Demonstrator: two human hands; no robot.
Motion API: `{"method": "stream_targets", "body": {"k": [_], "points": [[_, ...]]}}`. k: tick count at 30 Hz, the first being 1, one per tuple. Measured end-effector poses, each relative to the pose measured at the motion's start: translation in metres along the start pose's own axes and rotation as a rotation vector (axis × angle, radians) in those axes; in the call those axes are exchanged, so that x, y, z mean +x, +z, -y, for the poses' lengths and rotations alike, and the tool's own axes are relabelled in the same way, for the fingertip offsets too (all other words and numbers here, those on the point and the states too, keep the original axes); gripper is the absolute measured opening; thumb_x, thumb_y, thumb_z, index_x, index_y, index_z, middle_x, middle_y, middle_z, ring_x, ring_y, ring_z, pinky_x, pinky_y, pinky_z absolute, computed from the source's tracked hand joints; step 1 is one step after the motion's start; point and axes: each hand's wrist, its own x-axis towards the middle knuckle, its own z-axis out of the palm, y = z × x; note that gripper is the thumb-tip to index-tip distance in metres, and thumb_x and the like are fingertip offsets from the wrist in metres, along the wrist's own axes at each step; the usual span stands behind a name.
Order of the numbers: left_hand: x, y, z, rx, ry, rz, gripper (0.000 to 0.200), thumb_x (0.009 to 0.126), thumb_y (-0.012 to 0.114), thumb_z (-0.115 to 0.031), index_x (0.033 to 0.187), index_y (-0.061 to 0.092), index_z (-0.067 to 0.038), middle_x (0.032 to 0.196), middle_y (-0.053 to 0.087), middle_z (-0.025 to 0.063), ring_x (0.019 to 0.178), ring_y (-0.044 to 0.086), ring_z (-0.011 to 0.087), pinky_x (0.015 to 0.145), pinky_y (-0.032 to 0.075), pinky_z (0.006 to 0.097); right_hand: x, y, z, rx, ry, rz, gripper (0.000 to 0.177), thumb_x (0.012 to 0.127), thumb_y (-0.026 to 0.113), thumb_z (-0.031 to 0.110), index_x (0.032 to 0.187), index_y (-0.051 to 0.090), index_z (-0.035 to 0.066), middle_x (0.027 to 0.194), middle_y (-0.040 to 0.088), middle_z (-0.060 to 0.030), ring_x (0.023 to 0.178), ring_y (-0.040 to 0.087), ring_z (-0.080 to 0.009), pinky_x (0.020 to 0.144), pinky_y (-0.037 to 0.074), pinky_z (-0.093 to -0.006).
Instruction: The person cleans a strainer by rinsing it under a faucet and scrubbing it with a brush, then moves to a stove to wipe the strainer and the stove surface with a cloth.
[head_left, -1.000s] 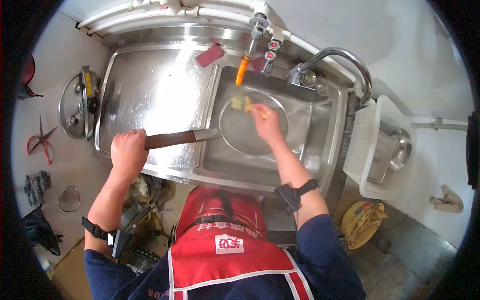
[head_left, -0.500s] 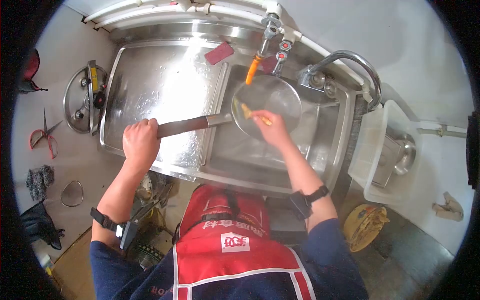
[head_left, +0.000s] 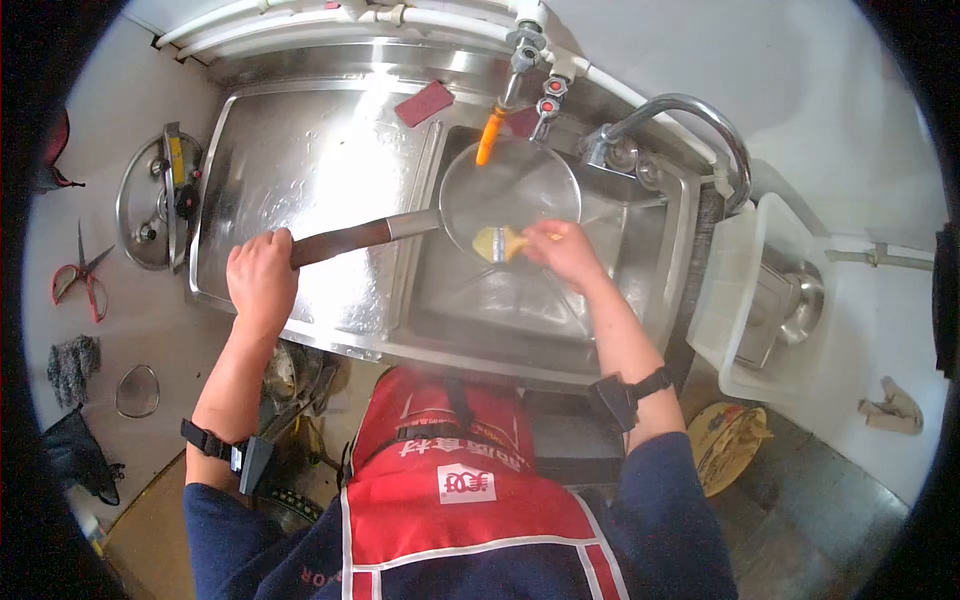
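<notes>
In the head view: grasping the handle (head_left: 345,241) in the curled left hand (head_left: 262,280), with the pan (head_left: 510,190) well to the right of those fingers, over the sink (head_left: 480,345). Pinching the brush (head_left: 499,244) in the right hand (head_left: 566,255), with bristles left of the fingertips, at the pan's near edge; impossible to tell whether touching. Beyond the right fingers, an orange nozzle (head_left: 490,137).

Red-handled scissors (head_left: 84,269) show against the left wall (head_left: 110,320), beside a round lid (head_left: 136,205) and above grey steel wool (head_left: 74,368). On the right, a white plastic bin (head_left: 722,290) holds metal containers (head_left: 797,308); a yellow bucket (head_left: 707,438) sits near it.
</notes>
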Motion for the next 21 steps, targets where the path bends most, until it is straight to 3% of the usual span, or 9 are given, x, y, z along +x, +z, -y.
{"method": "stream_targets", "body": {"k": [2,4,8,10,11,13,15,18,21], "points": [[0.0,-0.002,0.002,0.028,-0.023,-0.008,0.012,0.072,0.065,-0.005,0.08,0.057,-0.008,0.081,0.063,0.0078,0.083,0.065,0.0282,0.073,0.047,0.0412,0.0,-0.015,-0.003,-0.042,0.087,0.049,0.026,0.092,0.062,0.026,0.103,0.071,0.004,0.097,0.071,-0.0208,0.09,0.07,-0.0341,0.08,0.053,-0.0395],[-0.003,-0.004,0.002,0.024,-0.014,-0.002,0.012,0.072,0.065,-0.005,0.08,0.057,-0.008,0.08,0.063,0.008,0.083,0.065,0.0282,0.073,0.047,0.0411,-0.004,-0.041,0.011,-0.457,-0.032,-0.158,0.025,0.092,0.062,0.025,0.103,0.071,0.004,0.1,0.071,-0.0209,0.093,0.069,-0.036,0.082,0.053,-0.0408],[-0.006,-0.002,0.0,-0.001,0.004,0.007,0.012,0.072,0.065,-0.004,0.08,0.057,-0.008,0.08,0.064,0.009,0.082,0.066,0.0286,0.075,0.047,0.0409,-0.008,-0.022,0.005,-0.46,-0.266,-0.217,0.026,0.092,0.062,0.025,0.104,0.07,0.003,0.102,0.07,-0.0216,0.095,0.068,-0.0369,0.083,0.052,-0.0422],[-0.007,-0.004,0.001,-0.003,-0.015,0.027,0.012,0.072,0.065,-0.004,0.08,0.058,-0.007,0.081,0.064,0.0094,0.082,0.066,0.0289,0.076,0.048,0.041,-0.012,-0.012,-0.004,-0.33,-0.223,0.109,0.024,0.092,0.06,0.022,0.103,0.069,0.003,0.101,0.069,-0.0228,0.097,0.066,-0.0398,0.085,0.052,-0.0443],[-0.008,-0.004,0.002,-0.002,-0.033,0.054,0.011,0.072,0.064,-0.004,0.081,0.058,-0.007,0.081,0.065,0.0098,0.082,0.066,0.0293,0.077,0.048,0.041,-0.013,-0.016,-0.007,-0.331,-0.224,0.108,0.024,0.092,0.06,0.022,0.103,0.069,0.003,0.101,0.069,-0.0228,0.097,0.066,-0.0398,0.085,0.052,-0.0443],[-0.012,-0.001,0.01,-0.003,-0.027,0.052,0.012,0.073,0.066,-0.008,0.082,0.059,-0.008,0.082,0.065,0.0102,0.083,0.066,0.0307,0.076,0.048,0.043,-0.016,-0.034,-0.005,-0.49,-0.274,-0.3,0.024,0.093,0.059,0.02,0.106,0.069,0.003,0.1,0.07,-0.0213,0.097,0.066,-0.0389,0.086,0.051,-0.0439],[-0.017,0.0,0.015,-0.005,-0.027,0.05,0.014,0.073,0.068,-0.012,0.084,0.06,-0.009,0.083,0.065,0.0106,0.083,0.065,0.0322,0.074,0.049,0.0451,-0.02,-0.064,0.0,-0.689,-0.336,-0.494,0.022,0.094,0.059,0.019,0.105,0.068,0.002,0.1,0.069,-0.0204,0.097,0.066,-0.0373,0.087,0.051,-0.0421],[-0.027,-0.005,0.013,-0.045,-0.057,0.252,0.015,0.075,0.07,-0.018,0.085,0.063,-0.008,0.083,0.068,0.0128,0.082,0.067,0.035,0.073,0.051,0.0494,-0.058,-0.086,0.019,-0.37,-0.214,-0.509,0.022,0.094,0.061,0.02,0.105,0.068,0.001,0.101,0.07,-0.0187,0.095,0.068,-0.0307,0.085,0.051,-0.0383],[-0.049,-0.024,0.008,-0.214,-0.089,0.612,0.024,0.082,0.069,-0.03,0.09,0.068,-0.008,0.087,0.069,0.0174,0.086,0.068,0.0383,0.076,0.053,0.0502,-0.095,-0.087,0.02,-0.279,-0.139,-0.502,0.022,0.095,0.061,0.02,0.105,0.068,0.002,0.098,0.071,-0.0146,0.093,0.067,-0.0229,0.084,0.05,-0.0341]]}}
